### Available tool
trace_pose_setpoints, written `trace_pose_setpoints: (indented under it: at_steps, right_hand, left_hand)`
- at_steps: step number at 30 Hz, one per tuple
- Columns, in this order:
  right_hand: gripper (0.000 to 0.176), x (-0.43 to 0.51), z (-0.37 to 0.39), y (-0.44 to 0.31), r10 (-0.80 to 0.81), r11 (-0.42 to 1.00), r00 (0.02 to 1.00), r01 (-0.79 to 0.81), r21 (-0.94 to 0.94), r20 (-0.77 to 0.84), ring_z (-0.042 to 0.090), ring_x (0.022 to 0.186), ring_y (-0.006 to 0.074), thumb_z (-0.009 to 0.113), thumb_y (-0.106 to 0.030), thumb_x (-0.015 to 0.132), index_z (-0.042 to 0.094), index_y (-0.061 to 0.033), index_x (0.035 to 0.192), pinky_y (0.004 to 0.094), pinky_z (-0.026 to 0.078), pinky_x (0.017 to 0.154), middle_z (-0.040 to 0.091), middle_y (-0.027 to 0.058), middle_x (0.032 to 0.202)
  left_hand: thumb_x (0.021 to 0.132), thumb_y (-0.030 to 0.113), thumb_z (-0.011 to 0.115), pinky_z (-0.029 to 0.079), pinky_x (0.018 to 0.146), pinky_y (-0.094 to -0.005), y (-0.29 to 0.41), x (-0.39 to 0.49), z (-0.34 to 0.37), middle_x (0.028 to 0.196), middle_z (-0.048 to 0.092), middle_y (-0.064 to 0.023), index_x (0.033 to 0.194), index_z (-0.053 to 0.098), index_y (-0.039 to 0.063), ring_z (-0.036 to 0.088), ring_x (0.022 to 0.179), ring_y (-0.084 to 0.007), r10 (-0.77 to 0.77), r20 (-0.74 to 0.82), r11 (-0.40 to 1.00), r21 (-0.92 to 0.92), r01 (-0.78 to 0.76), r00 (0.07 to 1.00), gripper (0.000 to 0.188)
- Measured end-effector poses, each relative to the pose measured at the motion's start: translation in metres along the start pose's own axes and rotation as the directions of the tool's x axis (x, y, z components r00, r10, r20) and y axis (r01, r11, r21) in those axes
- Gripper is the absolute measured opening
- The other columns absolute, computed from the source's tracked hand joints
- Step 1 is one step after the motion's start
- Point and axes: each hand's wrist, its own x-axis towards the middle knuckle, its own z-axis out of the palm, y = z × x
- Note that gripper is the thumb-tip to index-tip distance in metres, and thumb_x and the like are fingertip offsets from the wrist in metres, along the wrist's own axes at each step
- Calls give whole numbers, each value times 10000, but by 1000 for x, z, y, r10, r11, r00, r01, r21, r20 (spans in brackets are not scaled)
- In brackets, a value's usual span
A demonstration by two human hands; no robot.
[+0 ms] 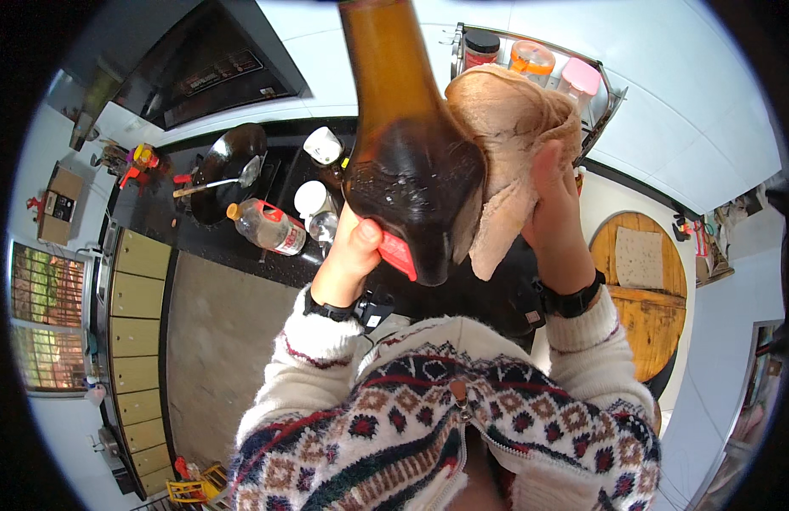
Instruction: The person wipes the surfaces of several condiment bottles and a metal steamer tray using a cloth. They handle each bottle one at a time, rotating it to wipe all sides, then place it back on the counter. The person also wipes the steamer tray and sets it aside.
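A large amber glass bottle (394, 83) with a red label fills the upper middle, close to the camera. My left hand (356, 249) grips it at its left side, the thumb beside the label; the other fingers are hidden behind it. On the right, my right hand (554, 204) holds a bunched beige cloth (496, 128) against the bottle's side. The cloth's lower end hangs down past the fingers. Both wrists wear black bands.
Behind the bottle, a black counter (196, 236) carries a wok (225, 153) with a ladle (222, 182), a plastic bottle (267, 225) and a white container (313, 199). A wall rack (611, 115) holds jars. At right lies a round wooden board (646, 319) with a beige cloth (638, 259) on it.
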Motion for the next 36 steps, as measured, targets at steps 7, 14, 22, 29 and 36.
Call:
trace_pose_setpoints:
  at_steps: [7, 14, 22, 29, 36]
  right_hand:
    - [515, 0, 20, -1, -132, 990, 946, 112, 84, 296, 470, 1290, 217, 527, -318, 1035, 403, 3, 1419, 345, 343, 1101, 492, 114, 1372]
    - [438, 9, 28, 12, -78, 880, 992, 116, -461, 102, 554, 1051, 144, 575, -304, 1017, 508, 30, 1291, 293, 431, 954, 594, 69, 1131]
    - [383, 23, 26, 30, -65, 967, 990, 32, -252, -125, 593, 938, 104, 536, -311, 1036, 559, 29, 1212, 264, 478, 839, 647, 37, 1035]
    - [361, 17, 18, 63, -249, 883, 959, 168, -437, -134, 513, 1161, 172, 472, -251, 1056, 510, 41, 1265, 315, 401, 1019, 533, 128, 1264]
    - [411, 15, 8, 69, -23, 993, 982, 1, -118, -186, 570, 1023, 102, 516, -286, 1048, 503, 21, 1322, 263, 466, 891, 604, 44, 1114]
  left_hand:
    - [752, 655, 751, 422, 1066, -402, -5, -4, 4, 1382, 507, -147, 1508, 278, -21, 521, 1264, -256, 1, -45, 1000, 28, 0, 999, 1119]
    - [763, 514, 805, 376, 1099, -399, -7, 13, 4, 1456, 385, -160, 1537, 155, 4, 442, 1318, -249, 137, -5, 951, 280, -130, 991, 1131]
    - [751, 546, 803, 347, 1125, -408, -18, 11, 0, 1488, 345, -173, 1539, 162, -1, 401, 1370, -277, 173, -6, 926, 341, -160, 985, 1154]
    - [847, 569, 709, 360, 1108, -396, -30, 16, -8, 1462, 402, -155, 1551, 152, -1, 437, 1333, -246, 158, -67, 948, 290, -133, 985, 1064]
    - [872, 590, 670, 377, 1081, -381, -37, 13, -10, 1398, 462, -129, 1518, 242, -9, 470, 1274, -222, 131, -115, 985, 128, -116, 985, 980]
